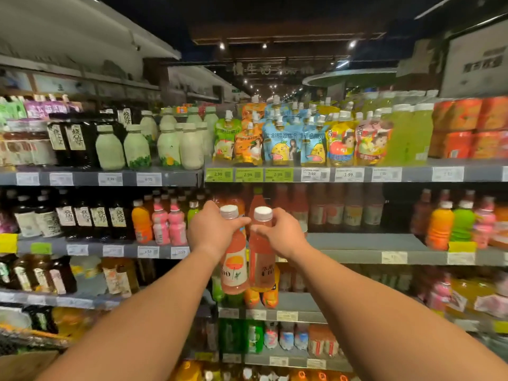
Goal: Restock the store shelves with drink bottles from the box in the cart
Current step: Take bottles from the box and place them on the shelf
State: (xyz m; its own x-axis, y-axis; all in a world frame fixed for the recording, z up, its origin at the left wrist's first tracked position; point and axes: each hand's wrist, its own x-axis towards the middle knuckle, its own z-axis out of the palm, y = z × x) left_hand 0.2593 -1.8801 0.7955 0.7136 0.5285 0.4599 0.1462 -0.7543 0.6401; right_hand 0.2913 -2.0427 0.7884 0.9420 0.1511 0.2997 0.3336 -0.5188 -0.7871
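Observation:
I hold two pink drink bottles with white caps upright, side by side, in front of the second shelf. My left hand grips the neck of the left bottle. My right hand grips the neck of the right bottle. Both bottles hang in the air just before the grey shelf board, where a row of similar pink bottles stands at the back. The box and the cart are mostly out of view; only a brown corner shows at the bottom left.
The shelf front right of my hands is bare board. Orange, green and pink small bottles stand at the right, dark tea bottles at the left. Pouch drinks fill the shelf above. Lower shelves hold more bottles.

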